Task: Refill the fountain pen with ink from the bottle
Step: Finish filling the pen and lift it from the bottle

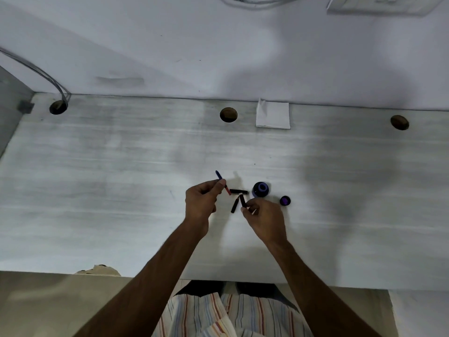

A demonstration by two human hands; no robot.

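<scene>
Black pen pieces [239,191], blue-red tube [219,175], open purple ink bottle [260,189]

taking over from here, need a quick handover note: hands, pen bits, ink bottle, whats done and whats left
The left hand pinches a thin blue-and-red tube above the desk.
The right hand pinches a black pen piece.
Between the hands, a crosswise pen piece and a slanted pen piece lie on the desk.
The ink bottle stands open just right of them, with its cap lying apart, further right.
Done: pen taken apart, bottle uncapped.
Left: fill with ink (cannot tell if the tube holds any), reassemble the pen, recap the bottle.
</scene>
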